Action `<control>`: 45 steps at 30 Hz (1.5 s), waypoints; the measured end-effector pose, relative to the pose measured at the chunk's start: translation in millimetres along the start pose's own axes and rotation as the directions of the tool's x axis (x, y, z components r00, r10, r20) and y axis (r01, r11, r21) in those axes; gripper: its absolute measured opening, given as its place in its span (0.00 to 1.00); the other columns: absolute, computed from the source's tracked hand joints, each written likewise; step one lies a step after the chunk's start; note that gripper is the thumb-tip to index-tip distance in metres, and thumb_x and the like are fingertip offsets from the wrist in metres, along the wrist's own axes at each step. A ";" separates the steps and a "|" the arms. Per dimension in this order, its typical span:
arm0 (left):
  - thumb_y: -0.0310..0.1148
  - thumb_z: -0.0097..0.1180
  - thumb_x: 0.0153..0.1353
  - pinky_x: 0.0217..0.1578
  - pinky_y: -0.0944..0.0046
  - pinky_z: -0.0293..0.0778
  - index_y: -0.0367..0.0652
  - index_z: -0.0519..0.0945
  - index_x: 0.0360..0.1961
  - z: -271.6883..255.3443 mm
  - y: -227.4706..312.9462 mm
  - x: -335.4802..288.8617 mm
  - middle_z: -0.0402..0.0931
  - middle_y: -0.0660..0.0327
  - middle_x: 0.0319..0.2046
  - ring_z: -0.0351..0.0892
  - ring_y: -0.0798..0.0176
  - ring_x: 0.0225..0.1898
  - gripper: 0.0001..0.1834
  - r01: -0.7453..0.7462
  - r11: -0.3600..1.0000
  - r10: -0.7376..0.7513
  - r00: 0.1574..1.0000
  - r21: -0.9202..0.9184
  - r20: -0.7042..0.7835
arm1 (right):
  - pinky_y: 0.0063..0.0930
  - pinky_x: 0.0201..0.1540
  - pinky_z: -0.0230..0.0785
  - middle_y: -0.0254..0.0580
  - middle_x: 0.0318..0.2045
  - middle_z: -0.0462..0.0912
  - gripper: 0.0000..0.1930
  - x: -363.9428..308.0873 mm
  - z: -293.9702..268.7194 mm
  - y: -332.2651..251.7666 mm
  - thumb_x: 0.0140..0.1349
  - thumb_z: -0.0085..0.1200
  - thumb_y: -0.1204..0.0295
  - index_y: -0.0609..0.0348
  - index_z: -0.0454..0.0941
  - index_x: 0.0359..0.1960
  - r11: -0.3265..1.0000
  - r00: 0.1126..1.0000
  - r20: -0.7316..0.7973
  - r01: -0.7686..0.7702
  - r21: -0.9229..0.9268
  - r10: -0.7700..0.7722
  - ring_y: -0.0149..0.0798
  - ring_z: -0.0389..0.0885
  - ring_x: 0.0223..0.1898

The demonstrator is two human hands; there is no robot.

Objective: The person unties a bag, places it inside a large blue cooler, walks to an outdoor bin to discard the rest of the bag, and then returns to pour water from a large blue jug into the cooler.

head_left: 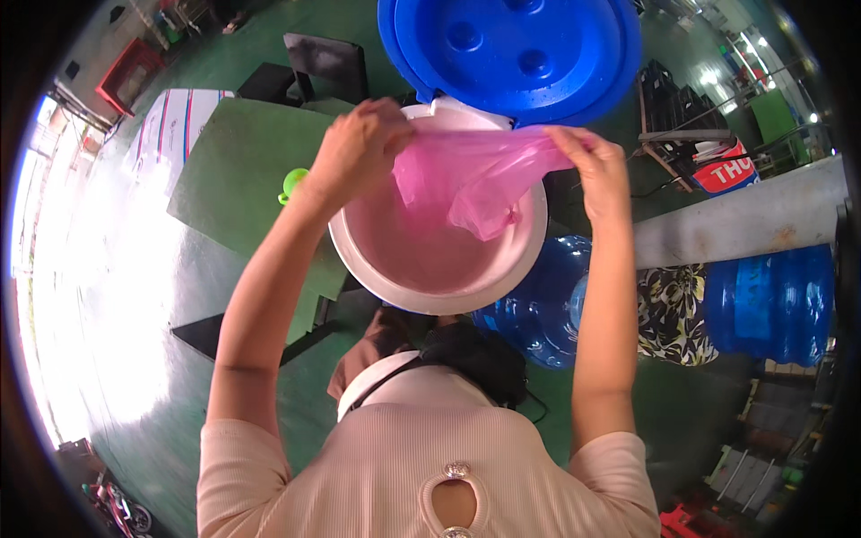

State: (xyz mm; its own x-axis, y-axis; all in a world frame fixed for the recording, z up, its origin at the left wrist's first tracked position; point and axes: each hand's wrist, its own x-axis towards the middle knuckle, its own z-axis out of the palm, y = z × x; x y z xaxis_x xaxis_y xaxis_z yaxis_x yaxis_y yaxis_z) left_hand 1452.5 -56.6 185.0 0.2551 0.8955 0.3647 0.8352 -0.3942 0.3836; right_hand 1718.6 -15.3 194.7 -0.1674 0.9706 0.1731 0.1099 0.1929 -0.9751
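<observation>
Both hands pinch pink bag (pixel 475 179).

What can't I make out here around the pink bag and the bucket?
Head view only:
- Pink bag: its mouth is bunched inside the left hand and right hand.
- White bucket: the base is hidden by its own rim.
- Blue lid: the top is cut off by the picture edge.

- A big blue lid (pixel 520 54) beyond me.
- Blue water jugs (pixel 771 305) to my right.
- A small green thing (pixel 292 185), maybe a cup, on the table (pixel 238 170).
</observation>
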 end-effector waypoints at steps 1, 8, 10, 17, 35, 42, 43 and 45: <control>0.28 0.48 0.48 0.34 0.62 0.67 0.41 0.76 0.27 -9.6 7.2 6.9 0.71 0.59 0.29 0.71 0.56 0.34 0.06 -0.024 1.000 0.024 0.999 -0.002 -0.047 | 0.15 0.36 0.62 0.34 0.26 0.78 0.09 -1.5 -4.5 -3.5 0.49 0.55 0.71 0.65 0.78 0.29 0.993 1.000 -0.016 0.013 0.114 -0.011 0.22 0.72 0.29; 0.27 0.49 0.48 0.31 0.63 0.66 0.39 0.76 0.28 -32.5 12.3 32.4 0.70 0.58 0.27 0.71 0.58 0.31 0.06 -0.131 0.987 0.132 0.991 -0.091 0.006 | 0.14 0.37 0.62 0.36 0.27 0.78 0.08 5.5 -7.1 -10.0 0.50 0.53 0.72 0.65 0.77 0.30 0.997 0.999 -0.025 0.047 0.063 -0.045 0.23 0.72 0.30; 0.26 0.50 0.47 0.31 0.64 0.66 0.39 0.77 0.29 -29.0 10.1 33.6 0.70 0.57 0.24 0.70 0.59 0.30 0.07 -0.112 0.993 0.114 0.986 -0.028 0.122 | 0.16 0.38 0.62 0.37 0.28 0.78 0.09 8.5 -5.6 -2.4 0.51 0.53 0.72 0.65 0.77 0.30 0.997 0.998 0.027 0.053 0.059 -0.055 0.25 0.73 0.31; 0.29 0.53 0.46 0.40 0.64 0.63 0.45 0.79 0.29 -13.0 -11.4 10.8 0.73 0.60 0.28 0.68 0.60 0.37 0.07 -0.134 0.990 0.141 0.977 -0.053 0.161 | 0.17 0.35 0.63 0.37 0.27 0.78 0.11 10.6 0.2 5.0 0.50 0.53 0.68 0.64 0.77 0.31 0.970 0.982 0.187 0.048 -0.237 -0.003 0.25 0.72 0.30; 0.26 0.52 0.47 0.40 0.58 0.64 0.40 0.69 0.35 5.1 73.3 -62.9 0.69 0.53 0.34 0.68 0.49 0.39 0.12 0.091 0.935 -0.195 0.939 -0.342 -0.283 | 0.27 0.34 0.66 0.43 0.28 0.76 0.12 0.2 49.6 3.1 0.38 0.48 0.86 0.59 0.75 0.27 0.833 0.882 0.187 0.470 -0.292 -0.432 0.42 0.75 0.31; 0.23 0.48 0.50 0.32 0.67 0.68 0.39 0.73 0.31 -2.5 65.0 -192.4 0.72 0.59 0.31 0.72 0.62 0.32 0.06 0.460 0.689 -0.679 0.680 -0.560 -0.276 | 0.23 0.35 0.66 0.44 0.26 0.77 0.18 3.6 57.6 28.5 0.36 0.41 0.89 0.60 0.76 0.29 0.867 0.829 0.469 0.445 -0.226 -0.303 0.39 0.75 0.32; 0.23 0.47 0.52 0.33 0.68 0.68 0.39 0.73 0.32 -5.3 68.1 -207.5 0.73 0.62 0.31 0.72 0.67 0.33 0.06 0.503 0.562 -0.778 0.592 -0.656 -0.213 | 0.21 0.32 0.66 0.44 0.25 0.77 0.19 3.6 63.9 38.2 0.35 0.41 0.91 0.61 0.76 0.29 0.788 0.738 0.564 0.571 -0.229 -0.371 0.36 0.76 0.30; 0.22 0.46 0.53 0.33 0.70 0.68 0.38 0.74 0.31 -18.6 75.3 -229.0 0.73 0.64 0.29 0.71 0.70 0.33 0.05 0.560 0.528 -0.816 0.544 -0.638 -0.199 | 0.21 0.32 0.66 0.44 0.27 0.77 0.17 -2.7 60.0 54.7 0.36 0.42 0.90 0.61 0.76 0.29 0.847 0.657 0.744 0.459 -0.268 -0.121 0.35 0.75 0.30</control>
State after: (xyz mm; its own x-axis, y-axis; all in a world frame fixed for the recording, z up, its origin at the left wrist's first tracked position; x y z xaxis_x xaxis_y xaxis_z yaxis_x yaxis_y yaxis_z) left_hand 1447.9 -295.1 146.1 -0.6391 0.7672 0.0539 0.2731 0.1609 0.9484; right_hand 1666.3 -16.0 132.6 -0.8525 0.5069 0.1278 0.2788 0.6477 -0.7090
